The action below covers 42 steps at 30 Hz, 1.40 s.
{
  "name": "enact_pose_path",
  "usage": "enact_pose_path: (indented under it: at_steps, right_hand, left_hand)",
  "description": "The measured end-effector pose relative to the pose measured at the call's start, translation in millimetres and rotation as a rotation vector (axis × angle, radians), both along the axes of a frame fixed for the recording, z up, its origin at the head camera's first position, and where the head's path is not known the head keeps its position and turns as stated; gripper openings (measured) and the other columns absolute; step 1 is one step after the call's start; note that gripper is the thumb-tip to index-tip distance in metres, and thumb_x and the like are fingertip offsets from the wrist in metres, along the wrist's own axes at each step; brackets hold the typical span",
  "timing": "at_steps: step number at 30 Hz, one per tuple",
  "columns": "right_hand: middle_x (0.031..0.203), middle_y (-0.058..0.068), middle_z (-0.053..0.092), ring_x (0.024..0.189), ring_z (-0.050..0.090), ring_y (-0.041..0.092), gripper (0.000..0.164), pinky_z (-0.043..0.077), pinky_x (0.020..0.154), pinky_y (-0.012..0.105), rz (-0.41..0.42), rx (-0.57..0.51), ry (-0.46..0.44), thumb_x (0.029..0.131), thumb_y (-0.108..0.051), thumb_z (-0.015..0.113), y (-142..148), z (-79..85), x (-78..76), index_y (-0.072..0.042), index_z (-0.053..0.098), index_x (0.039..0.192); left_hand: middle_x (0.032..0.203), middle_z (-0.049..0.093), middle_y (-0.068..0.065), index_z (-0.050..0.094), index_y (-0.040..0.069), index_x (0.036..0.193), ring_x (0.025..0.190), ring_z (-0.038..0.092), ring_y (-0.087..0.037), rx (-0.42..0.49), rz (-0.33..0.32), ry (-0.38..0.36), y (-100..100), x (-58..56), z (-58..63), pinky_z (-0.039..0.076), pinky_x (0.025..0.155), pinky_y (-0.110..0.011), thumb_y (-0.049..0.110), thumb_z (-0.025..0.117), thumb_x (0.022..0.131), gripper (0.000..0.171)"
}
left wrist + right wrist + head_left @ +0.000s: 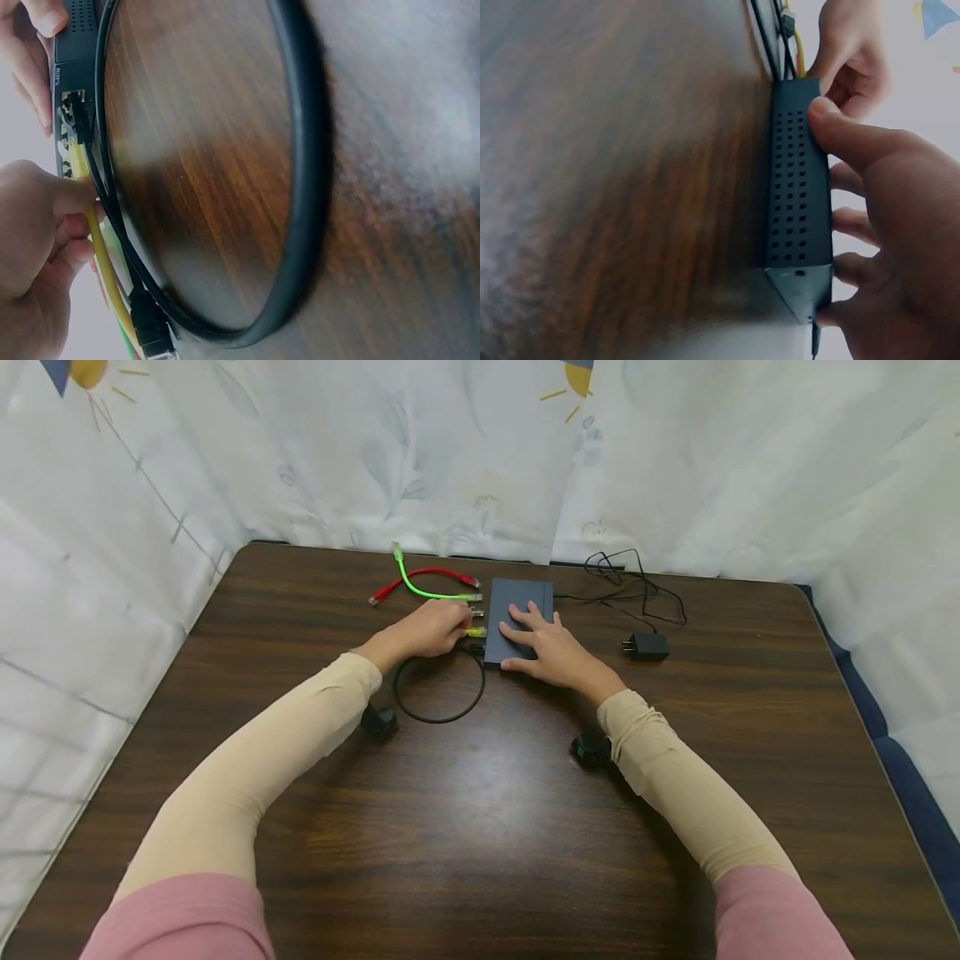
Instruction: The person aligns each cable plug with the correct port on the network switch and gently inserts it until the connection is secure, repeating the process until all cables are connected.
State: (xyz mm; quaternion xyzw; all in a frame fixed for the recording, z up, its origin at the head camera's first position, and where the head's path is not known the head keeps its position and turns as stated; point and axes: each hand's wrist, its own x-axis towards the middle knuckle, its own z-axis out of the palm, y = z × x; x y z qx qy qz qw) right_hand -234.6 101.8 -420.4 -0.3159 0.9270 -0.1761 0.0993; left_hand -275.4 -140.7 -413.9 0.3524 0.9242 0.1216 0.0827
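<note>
A dark blue-grey network switch point(517, 597) lies flat on the table. My right hand point(553, 652) rests on its top with spread fingers; the right wrist view shows the thumb at the vented side's upper edge. My left hand point(431, 628) pinches a yellow Ethernet cable point(105, 259) just behind its plug, which is at the switch's port side. Whether that plug is fully seated cannot be seen. Beside it, a black Ethernet cable point(440, 721) has one plug point(75, 120) in a port and loops over the table; its other plug point(152, 324) lies loose.
Beyond the left hand lie a green Ethernet cable point(435, 595) and a red Ethernet cable point(438, 570). A thin black power cord point(645, 602) runs right from the switch to a power adapter point(647, 647). A white patterned curtain point(480, 460) hangs behind the brown table point(480, 860).
</note>
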Motion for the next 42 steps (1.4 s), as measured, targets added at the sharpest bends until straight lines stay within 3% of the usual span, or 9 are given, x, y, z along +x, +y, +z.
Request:
enact_pose_path:
  at_steps: [5,12,17,21,28,38,42]
  right_hand:
    - [0.162,0.011,0.017,0.150,0.006,0.038,0.071,0.011,0.114,0.068,0.001,0.034,0.015,0.092,-0.050,0.058,-1.8,0.3,1.7,-0.019,0.034,0.151]
    - [0.162,0.008,0.018,0.151,0.006,0.036,0.071,0.011,0.115,0.066,-0.014,0.020,0.008,0.091,-0.052,0.059,-3.2,0.5,1.5,-0.021,0.034,0.150]
    - [0.163,0.002,0.017,0.152,0.003,0.030,0.073,0.007,0.118,0.062,-0.049,-0.017,-0.018,0.089,-0.055,0.059,-0.9,-4.5,2.5,-0.026,0.033,0.151]
    - [0.162,0.001,0.021,0.152,0.007,0.030,0.074,0.002,0.119,0.061,-0.051,-0.025,0.026,0.087,-0.057,0.061,0.1,-3.7,2.5,-0.026,0.036,0.150]
    - [0.161,0.002,0.024,0.152,0.008,0.031,0.075,0.002,0.118,0.062,-0.044,-0.067,0.066,0.087,-0.054,0.064,4.3,-2.8,-0.4,-0.023,0.037,0.150]
    - [0.161,0.004,0.024,0.151,0.010,0.035,0.075,0.003,0.120,0.058,-0.035,-0.088,0.069,0.087,-0.054,0.064,6.9,-4.1,-8.1,-0.022,0.037,0.150]
    - [0.161,0.005,0.023,0.150,0.011,0.037,0.076,0.003,0.121,0.056,-0.030,-0.077,0.047,0.087,-0.054,0.064,6.7,-3.8,-9.8,-0.023,0.037,0.150]
  left_hand:
    - [0.087,0.057,-0.011,0.061,0.004,0.087,0.075,0.051,-0.024,0.003,-0.010,0.011,1.6,2.3,0.5,0.043,0.070,-0.037,0.004,0.053,0.095,0.012]
    - [0.086,0.056,-0.010,0.059,0.005,0.082,0.073,0.050,-0.023,-0.005,-0.015,-0.009,0.0,1.3,3.3,0.041,0.068,-0.036,0.005,0.055,0.096,0.014]
    - [0.088,0.060,-0.009,0.062,0.006,0.084,0.077,0.054,-0.022,-0.028,-0.018,-0.029,-1.0,-0.9,4.3,0.046,0.079,-0.040,0.010,0.059,0.095,0.012]
    - [0.093,0.065,-0.009,0.068,0.007,0.091,0.081,0.060,-0.023,-0.004,-0.003,-0.035,-4.0,0.0,7.6,0.049,0.085,-0.043,0.014,0.060,0.095,0.012]
    - [0.110,0.068,-0.010,0.072,0.007,0.107,0.096,0.064,-0.026,0.018,0.078,0.024,-8.5,2.5,14.5,0.052,0.083,-0.041,0.017,0.056,0.098,0.021]
    - [0.105,0.065,-0.008,0.072,0.012,0.108,0.092,0.062,-0.025,-0.013,0.165,0.101,-4.7,-2.8,14.4,0.053,0.076,-0.043,0.021,0.059,0.096,0.020]
    - [0.107,0.065,-0.008,0.072,0.012,0.110,0.095,0.062,-0.026,-0.029,0.181,0.096,-3.9,-4.7,14.7,0.053,0.078,-0.044,0.021,0.059,0.096,0.020]
